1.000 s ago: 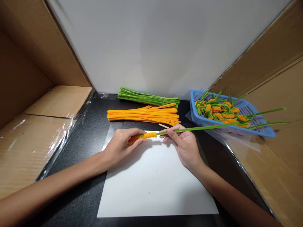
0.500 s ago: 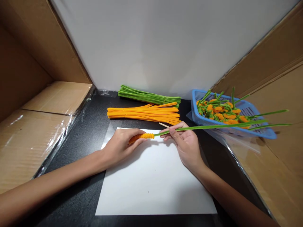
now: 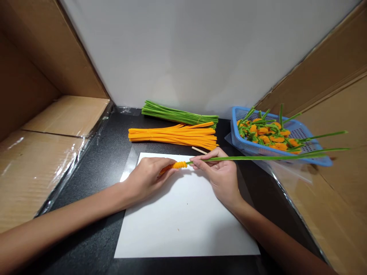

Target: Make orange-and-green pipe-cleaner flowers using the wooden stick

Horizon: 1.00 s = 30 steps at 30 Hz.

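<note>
My left hand (image 3: 153, 173) is closed around a coiled orange pipe cleaner (image 3: 180, 165), whose right end pokes out past the thumb and forefinger. The rest of the coil is hidden by the fingers. Between thumb and fingertips my right hand (image 3: 220, 172) pinches a long green pipe cleaner (image 3: 258, 157). Its near tip meets the right end of the orange coil; whether it runs inside cannot be seen. The green length stretches right, passing over the basket's near edge. Both hands are above a white sheet of paper (image 3: 186, 229).
Behind the paper lie an orange pipe cleaner bundle (image 3: 172, 135) and a green bundle (image 3: 180, 114). A thin pale stick (image 3: 198, 150) rests near my right fingers. At right, a blue basket (image 3: 312, 143) holds several orange-and-green pieces (image 3: 263, 131). Cardboard walls (image 3: 329, 88) flank the black table (image 3: 94, 172).
My right fingers have moved slightly left along the green pipe cleaner, closer to the orange coil. The green length now hangs a little lower. My left hand keeps its grip on the coil.
</note>
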Motion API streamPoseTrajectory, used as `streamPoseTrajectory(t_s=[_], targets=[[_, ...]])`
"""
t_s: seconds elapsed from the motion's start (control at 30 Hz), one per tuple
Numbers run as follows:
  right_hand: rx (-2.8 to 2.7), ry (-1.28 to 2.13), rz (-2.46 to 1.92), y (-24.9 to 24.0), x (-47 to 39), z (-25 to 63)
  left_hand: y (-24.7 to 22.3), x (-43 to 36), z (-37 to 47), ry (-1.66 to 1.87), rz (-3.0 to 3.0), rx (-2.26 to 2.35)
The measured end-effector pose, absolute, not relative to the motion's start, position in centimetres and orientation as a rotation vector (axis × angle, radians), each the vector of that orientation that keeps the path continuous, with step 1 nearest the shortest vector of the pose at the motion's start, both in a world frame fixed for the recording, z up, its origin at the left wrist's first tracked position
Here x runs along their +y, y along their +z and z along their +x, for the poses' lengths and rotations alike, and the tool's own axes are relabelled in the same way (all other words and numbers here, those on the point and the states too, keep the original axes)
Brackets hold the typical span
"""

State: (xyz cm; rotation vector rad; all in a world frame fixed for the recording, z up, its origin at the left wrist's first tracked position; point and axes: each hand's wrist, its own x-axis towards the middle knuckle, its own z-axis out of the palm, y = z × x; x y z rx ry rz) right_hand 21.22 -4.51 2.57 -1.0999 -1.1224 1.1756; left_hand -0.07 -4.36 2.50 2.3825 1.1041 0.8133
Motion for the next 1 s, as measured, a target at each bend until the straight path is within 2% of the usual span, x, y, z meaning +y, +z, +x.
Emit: streamPoseTrajectory(t_s=[0.37,0.53,1.0], targets=[[-1.149,1.224,-1.219,2.2,-4.3,21.1,2.2,-4.2,0.1,0.817,2.353,1.145],[-1.17,1.352,-1.188,2.0,-4.3,20.7,2.3,-4.1,0.2,0.824,2.377,1.097],[-1.099,1.361,-1.138,1.6,-3.7,21.0,2.6,-3.7,0.2,0.829,2.35,1.138]])
